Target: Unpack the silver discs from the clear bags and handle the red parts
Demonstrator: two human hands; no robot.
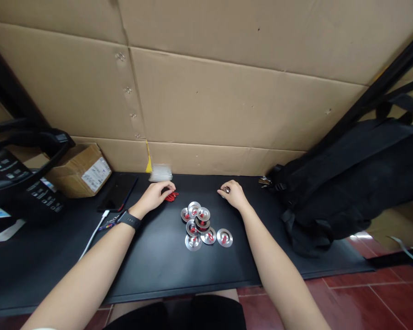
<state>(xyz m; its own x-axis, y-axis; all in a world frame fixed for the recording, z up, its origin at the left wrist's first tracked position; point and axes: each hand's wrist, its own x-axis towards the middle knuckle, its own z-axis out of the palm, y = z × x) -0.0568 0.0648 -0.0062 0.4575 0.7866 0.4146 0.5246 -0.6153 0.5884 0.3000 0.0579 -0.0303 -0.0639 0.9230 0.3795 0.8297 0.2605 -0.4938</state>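
Several silver finger cymbals [203,214] with red cord loops lie in an overlapping heap on the black table mat, between my hands. A single finger cymbal [225,238] lies at the right of the heap. My left hand [158,193], with a dark watch on its wrist, curls its thumb and fingers over a bundle of red cords [171,197] behind the heap and to its left. To the right of the heap, my right hand [233,193] is closed around a small dark, shiny metal piece [227,189], mostly hidden by the fingers.
A clear plastic packet [160,173] lies by the cardboard wall. At left are an open cardboard box [79,169], a black phone-like slab [115,195], a white cable [94,234] and a large black printed object [24,178]. A black backpack [351,174] fills the right side.
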